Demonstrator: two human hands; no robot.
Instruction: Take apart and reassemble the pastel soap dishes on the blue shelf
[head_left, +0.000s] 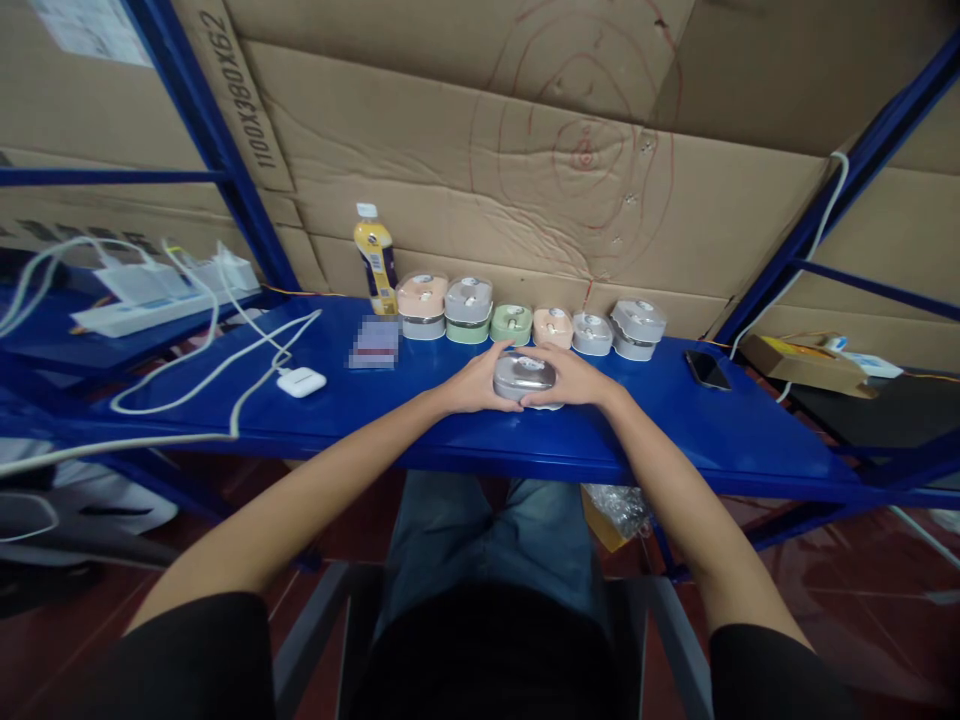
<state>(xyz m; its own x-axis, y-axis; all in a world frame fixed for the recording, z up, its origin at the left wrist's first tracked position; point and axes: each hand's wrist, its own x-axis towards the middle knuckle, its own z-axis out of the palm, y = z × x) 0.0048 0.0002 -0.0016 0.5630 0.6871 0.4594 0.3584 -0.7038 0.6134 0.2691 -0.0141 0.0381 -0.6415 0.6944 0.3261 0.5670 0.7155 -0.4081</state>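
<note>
Between my two hands, near the front edge of the blue table (435, 430), is a small grey box with a clear lid (525, 375). My left hand (480, 382) wraps round its left side, and my right hand (570, 377) round its right side. Behind them stands a row of similar boxes: a peach box (424, 298) on a grey one, a grey box (469, 298) on a green one, a single green box (511, 325), a single peach box (553, 328), a single grey box (592, 334) and a grey stack (637, 328) at the right end.
A yellow drink bottle (376, 262) stands left of the row, behind a blurred packet (375, 342). A white earphone case (301, 382) lies beside looping white cables (236, 400). Right are a phone (707, 369) and an open carton (806, 368). Cardboard (420, 130) backs the table.
</note>
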